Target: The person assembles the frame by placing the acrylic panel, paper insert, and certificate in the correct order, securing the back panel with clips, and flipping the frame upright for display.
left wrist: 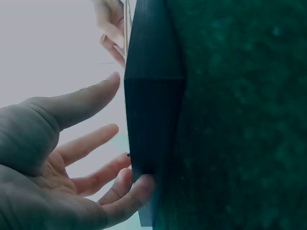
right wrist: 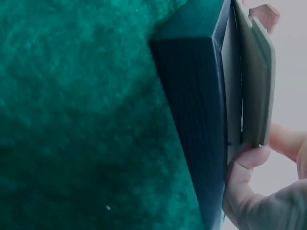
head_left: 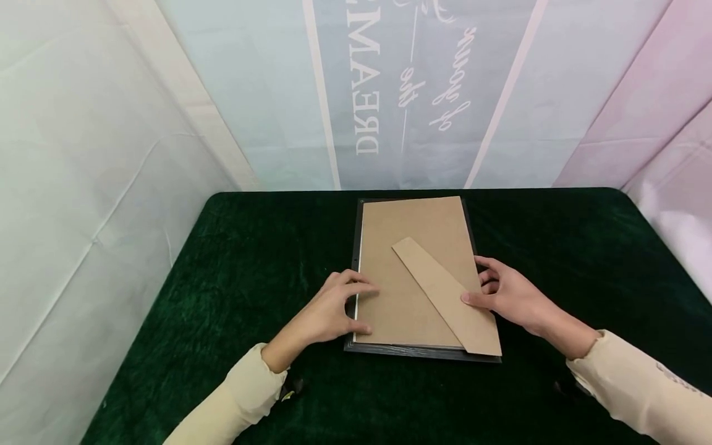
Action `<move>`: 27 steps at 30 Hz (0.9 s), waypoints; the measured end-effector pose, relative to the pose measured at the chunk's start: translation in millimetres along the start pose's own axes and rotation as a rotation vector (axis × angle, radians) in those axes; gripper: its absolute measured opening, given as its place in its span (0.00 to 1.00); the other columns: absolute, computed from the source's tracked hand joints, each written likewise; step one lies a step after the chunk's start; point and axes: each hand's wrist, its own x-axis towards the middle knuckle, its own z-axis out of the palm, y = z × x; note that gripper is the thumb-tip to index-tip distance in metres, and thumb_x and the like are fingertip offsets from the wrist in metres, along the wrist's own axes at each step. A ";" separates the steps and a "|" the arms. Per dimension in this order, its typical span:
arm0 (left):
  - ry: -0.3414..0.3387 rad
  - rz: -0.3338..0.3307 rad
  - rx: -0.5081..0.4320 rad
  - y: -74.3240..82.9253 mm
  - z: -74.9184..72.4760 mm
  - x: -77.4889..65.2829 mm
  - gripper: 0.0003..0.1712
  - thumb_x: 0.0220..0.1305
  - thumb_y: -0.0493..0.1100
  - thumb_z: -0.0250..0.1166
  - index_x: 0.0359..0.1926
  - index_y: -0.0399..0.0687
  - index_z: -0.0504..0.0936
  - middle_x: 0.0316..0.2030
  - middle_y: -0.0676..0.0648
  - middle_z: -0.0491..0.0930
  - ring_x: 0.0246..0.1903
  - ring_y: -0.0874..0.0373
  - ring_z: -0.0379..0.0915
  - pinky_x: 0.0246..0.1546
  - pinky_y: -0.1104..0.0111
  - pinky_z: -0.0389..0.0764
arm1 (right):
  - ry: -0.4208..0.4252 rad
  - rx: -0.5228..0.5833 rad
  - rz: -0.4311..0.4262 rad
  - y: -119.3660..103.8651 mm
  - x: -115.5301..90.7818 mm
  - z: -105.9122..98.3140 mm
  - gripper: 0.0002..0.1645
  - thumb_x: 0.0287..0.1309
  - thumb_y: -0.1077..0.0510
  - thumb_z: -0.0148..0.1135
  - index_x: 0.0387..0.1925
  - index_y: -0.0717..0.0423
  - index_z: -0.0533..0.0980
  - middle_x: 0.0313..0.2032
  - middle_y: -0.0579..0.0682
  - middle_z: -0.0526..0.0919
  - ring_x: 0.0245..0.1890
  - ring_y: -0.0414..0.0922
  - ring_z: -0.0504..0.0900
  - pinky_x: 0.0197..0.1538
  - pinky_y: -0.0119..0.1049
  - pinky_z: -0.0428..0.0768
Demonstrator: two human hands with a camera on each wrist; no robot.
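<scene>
A dark picture frame [head_left: 400, 350] lies face down, a brown backing board [head_left: 417, 216] on its back. Slanting across the board is a flat stand leg [head_left: 439, 284]. At the right edge my right hand [head_left: 512, 296] pinches the board, thumb on top of the leg and a finger beneath. In the right wrist view the board [right wrist: 254, 86] is tilted up, with a gap between it and the frame [right wrist: 192, 105]. My left hand [head_left: 334, 309] is at the left edge with fingers spread; the left wrist view shows a finger touching the frame's side [left wrist: 153, 120].
A dark green velvet cloth [head_left: 250, 266] covers the table. Behind it hangs a pale printed curtain [head_left: 278, 111] with lettering, and white fabric [head_left: 83, 185] runs along the left side.
</scene>
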 end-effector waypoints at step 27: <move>-0.173 0.021 0.133 3.7 -3.8 -4.7 0.50 0.42 0.50 0.83 0.69 0.53 0.73 0.78 0.47 0.51 0.77 0.47 0.42 0.74 0.51 0.59 | -0.066 -0.063 -0.003 -4.5 -3.1 -2.2 0.54 0.70 0.53 0.59 0.78 0.57 0.33 0.29 0.52 0.79 0.22 0.46 0.75 0.33 0.38 0.77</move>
